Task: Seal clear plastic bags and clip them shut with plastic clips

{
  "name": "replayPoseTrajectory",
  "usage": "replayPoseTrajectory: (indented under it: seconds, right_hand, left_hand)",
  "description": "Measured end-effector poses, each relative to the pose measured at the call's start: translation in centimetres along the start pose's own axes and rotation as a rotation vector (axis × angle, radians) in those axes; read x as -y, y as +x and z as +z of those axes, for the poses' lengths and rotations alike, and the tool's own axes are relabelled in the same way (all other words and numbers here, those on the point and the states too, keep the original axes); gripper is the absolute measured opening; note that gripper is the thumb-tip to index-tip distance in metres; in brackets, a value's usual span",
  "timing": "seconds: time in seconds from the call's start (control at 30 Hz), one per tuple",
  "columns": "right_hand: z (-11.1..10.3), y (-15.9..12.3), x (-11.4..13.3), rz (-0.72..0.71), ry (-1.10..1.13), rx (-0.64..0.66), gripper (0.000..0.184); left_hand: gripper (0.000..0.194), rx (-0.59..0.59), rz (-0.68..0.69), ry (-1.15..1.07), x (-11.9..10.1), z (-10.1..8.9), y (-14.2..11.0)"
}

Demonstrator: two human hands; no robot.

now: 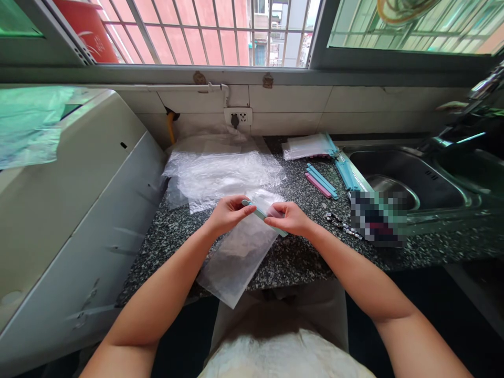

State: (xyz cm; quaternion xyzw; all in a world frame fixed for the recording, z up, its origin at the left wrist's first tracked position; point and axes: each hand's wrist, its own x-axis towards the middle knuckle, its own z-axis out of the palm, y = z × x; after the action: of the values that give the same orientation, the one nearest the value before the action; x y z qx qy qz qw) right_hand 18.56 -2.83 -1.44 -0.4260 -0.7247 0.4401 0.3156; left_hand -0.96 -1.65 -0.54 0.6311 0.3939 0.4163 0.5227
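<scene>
– what's in your grip?
– my left hand (pixel 232 214) and right hand (pixel 290 218) both pinch a pale green strip (pixel 260 212), thumbs on top.
– and the clear bag (pixel 241 257)?
– just under my grip, mostly on my side of the strip, its lower end past the edge of the counter (pixel 301 265).
– and beyond?
– a heap of clear bags (pixel 224 170) ahead, loose blue and pink strips (pixel 323 181) ahead to the right, and farthest from my grip, the wall socket (pixel 243 116).

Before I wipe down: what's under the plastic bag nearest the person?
Speckled countertop shows on both sides of the plastic bag; the cloudy plastic hides whatever is directly beneath.
</scene>
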Motion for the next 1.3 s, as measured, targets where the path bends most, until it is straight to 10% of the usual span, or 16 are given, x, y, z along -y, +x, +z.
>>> replayPoseTrajectory:
  seconds: [0.87, 1.3]
  right_hand:
    - [-1.5, 0.6, -0.6, 0.061, 0.224, -0.160, 0.039]
    - [-1.8, 0.4, -0.3, -0.021, 0.232, -0.306, 0.038]
  left_hand:
    - [0.045, -0.335, 0.069, -0.191, 0.0, -0.4, 0.4]
    - [0.042, -0.103, -0.068, -0.018, -0.1, -0.2, 0.1]
